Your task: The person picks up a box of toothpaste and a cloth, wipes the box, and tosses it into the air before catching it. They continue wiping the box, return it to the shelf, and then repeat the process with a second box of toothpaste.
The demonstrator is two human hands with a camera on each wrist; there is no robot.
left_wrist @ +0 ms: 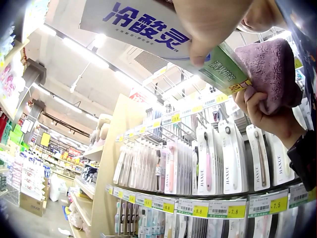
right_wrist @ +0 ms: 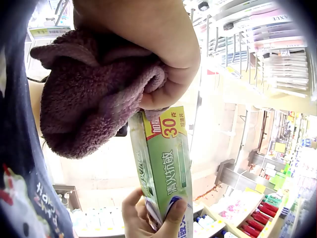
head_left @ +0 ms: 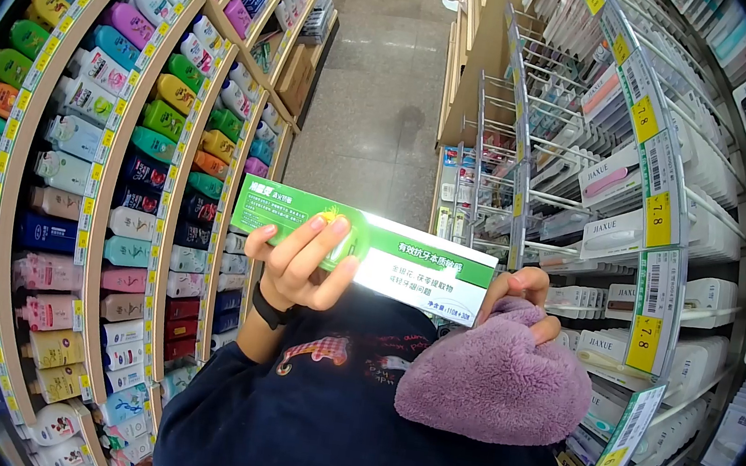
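A long green and white toothpaste box (head_left: 388, 258) lies across in front of the chest in the head view. My left hand (head_left: 309, 258) grips its left part, fingers over the printed face, thumb hidden there. My right hand (head_left: 518, 302) is at the box's right end, its fingers curled round a purple plush cloth (head_left: 499, 379) that hangs below. In the right wrist view the cloth (right_wrist: 89, 104) touches or nearly touches the box end (right_wrist: 166, 126), while the left hand (right_wrist: 153, 215) pinches the other part between thumb and fingers.
Shelves of bottles (head_left: 137, 144) rise on the left. On the right, wire racks hold packaged toothbrushes (head_left: 615, 235) and price labels (head_left: 659, 217), close to the right hand. A tiled aisle floor (head_left: 371, 93) runs ahead between the shelves.
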